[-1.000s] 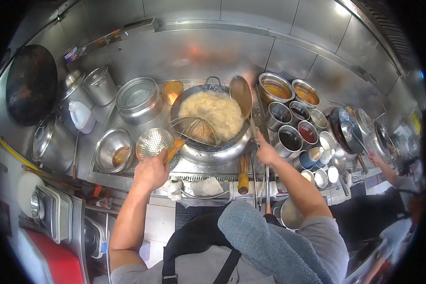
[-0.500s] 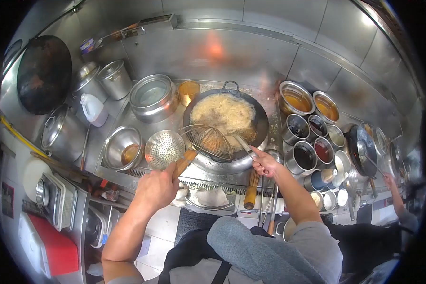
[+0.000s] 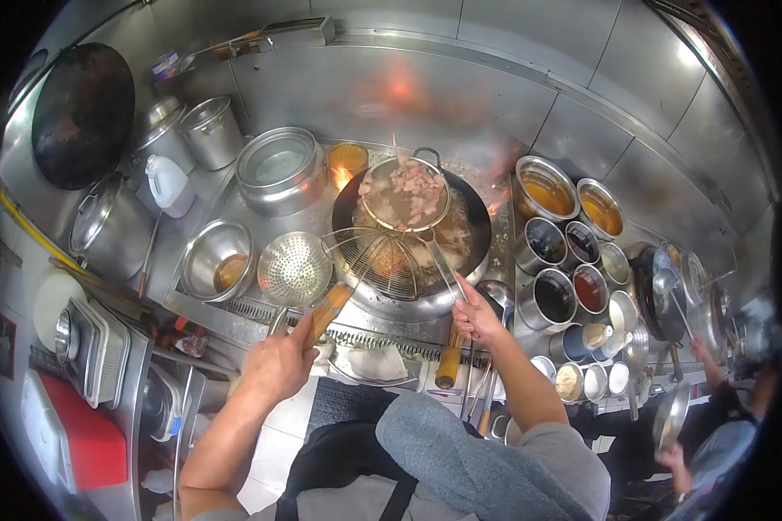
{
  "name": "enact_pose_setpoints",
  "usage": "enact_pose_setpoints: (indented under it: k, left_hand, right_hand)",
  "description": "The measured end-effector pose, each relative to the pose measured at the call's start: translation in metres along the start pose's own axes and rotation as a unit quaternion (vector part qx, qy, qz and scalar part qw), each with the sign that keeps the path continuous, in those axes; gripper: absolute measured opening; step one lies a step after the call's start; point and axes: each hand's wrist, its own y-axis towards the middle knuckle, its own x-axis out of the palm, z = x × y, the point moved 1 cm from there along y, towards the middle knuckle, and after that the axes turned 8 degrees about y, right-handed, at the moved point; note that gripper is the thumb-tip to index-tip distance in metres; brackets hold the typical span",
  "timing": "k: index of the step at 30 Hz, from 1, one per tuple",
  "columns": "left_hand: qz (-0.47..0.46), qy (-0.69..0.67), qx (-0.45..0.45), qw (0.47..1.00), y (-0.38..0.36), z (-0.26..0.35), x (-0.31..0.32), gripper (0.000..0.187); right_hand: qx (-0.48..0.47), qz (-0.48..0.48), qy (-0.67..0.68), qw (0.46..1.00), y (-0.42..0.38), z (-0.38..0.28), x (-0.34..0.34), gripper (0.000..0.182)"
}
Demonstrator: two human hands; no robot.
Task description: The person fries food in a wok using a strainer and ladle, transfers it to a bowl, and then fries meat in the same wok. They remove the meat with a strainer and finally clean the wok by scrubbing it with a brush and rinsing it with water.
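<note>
Two hands at a wok station, seen from above. Right hand, lower centre of the frame: fingers closed on the long handle of a ladle, whose bowl is raised over the wok at upper centre and carries pale pink meat pieces. Left hand, lower left of centre: clamped on the wooden handle of a wire skimmer, whose basket rests tilted across the near rim of the wok. Wok: dark, round, holding liquid; small flames show at its far rim. Perforated strainer: just left of the skimmer basket. Steel bowl with some amber liquid: left of the strainer. Large steel pot: upper left of the wok. Lidded pots: further toward the upper left. White jug: beside them. Seasoning containers, a cluster with dark, red and amber contents: right of the wok. Another person's hand, lower right edge of the frame: holds a small pan.
</note>
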Motion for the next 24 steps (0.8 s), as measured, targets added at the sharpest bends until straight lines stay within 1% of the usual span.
enact_pose_setpoints:
  k: [3, 5, 6, 7, 8, 10, 11, 12, 13, 16, 17, 18, 19, 20, 21, 22, 23, 24]
  left_hand:
    - [-0.010, -0.014, -0.007, 1.000, 0.005, 0.001, 0.021, 0.060]
    - [-0.014, -0.058, -0.026, 0.998, 0.012, 0.002, 0.039, 0.062]
    - [-0.009, -0.083, -0.010, 0.996, 0.022, -0.005, 0.066, 0.063]
    - [-0.015, -0.097, -0.017, 0.995, 0.029, -0.005, 0.079, 0.065]
    - [-0.024, -0.116, -0.008, 0.993, 0.035, -0.007, 0.092, 0.065]
    - [-0.008, -0.169, 0.016, 0.985, 0.039, -0.017, 0.118, 0.064]
    - [-0.009, -0.193, 0.022, 0.981, 0.038, -0.022, 0.124, 0.063]
    - [-0.008, -0.218, 0.033, 0.975, 0.036, -0.030, 0.130, 0.062]
    - [-0.007, -0.223, 0.024, 0.974, 0.032, -0.043, 0.138, 0.062]
    - [0.140, -0.208, -0.040, 0.967, 0.021, -0.098, 0.156, 0.058]
    - [0.129, -0.197, -0.089, 0.968, 0.017, -0.122, 0.159, 0.061]
    - [0.116, -0.186, -0.137, 0.966, 0.010, -0.145, 0.158, 0.064]
    - [0.114, -0.190, -0.135, 0.966, 0.007, -0.174, 0.179, 0.064]
    - [0.106, -0.164, -0.161, 0.967, 0.010, -0.205, 0.218, 0.065]
    - [0.097, -0.139, -0.187, 0.968, 0.012, -0.226, 0.247, 0.067]
    - [0.095, -0.144, -0.182, 0.968, 0.013, -0.234, 0.259, 0.067]
    - [0.042, -0.337, -0.194, 0.920, 0.015, -0.242, 0.274, 0.066]
    - [-0.015, -0.515, -0.198, 0.834, 0.014, -0.243, 0.277, 0.066]
  right_hand:
    - [-0.020, -0.005, -0.010, 1.000, -0.019, -0.026, 0.017, 0.067]
    - [-0.014, 0.007, -0.019, 1.000, -0.025, -0.040, 0.028, 0.066]
    - [-0.007, 0.018, -0.026, 0.999, -0.026, -0.045, 0.034, 0.066]
    - [0.003, 0.020, -0.018, 1.000, -0.026, -0.047, 0.038, 0.067]
    - [0.003, 0.027, -0.041, 0.999, -0.030, -0.051, 0.052, 0.067]
    - [-0.007, 0.008, -0.079, 0.997, -0.031, -0.055, 0.082, 0.066]
    - [0.007, -0.004, -0.082, 0.997, -0.029, -0.051, 0.097, 0.066]
    - [0.022, 0.004, -0.103, 0.994, -0.028, -0.049, 0.110, 0.065]
    - [0.033, 0.016, -0.124, 0.992, -0.027, -0.047, 0.121, 0.065]
    - [0.065, 0.009, -0.165, 0.984, -0.023, -0.032, 0.158, 0.065]
    - [0.076, 0.017, -0.203, 0.976, -0.021, -0.029, 0.171, 0.066]
    - [0.078, 0.021, -0.205, 0.975, -0.016, -0.021, 0.181, 0.066]
    - [0.084, 0.028, -0.252, 0.964, -0.011, -0.011, 0.189, 0.067]
    - [0.091, 0.035, -0.299, 0.949, -0.006, -0.003, 0.200, 0.067]
    - [0.122, 0.035, -0.330, 0.935, -0.002, 0.002, 0.214, 0.068]
    - [0.123, 0.042, -0.332, 0.934, 0.010, 0.017, 0.217, 0.068]
    - [0.085, 0.037, -0.468, 0.879, 0.030, 0.038, 0.211, 0.069]
    - [0.047, 0.030, -0.593, 0.803, 0.039, 0.048, 0.225, 0.069]
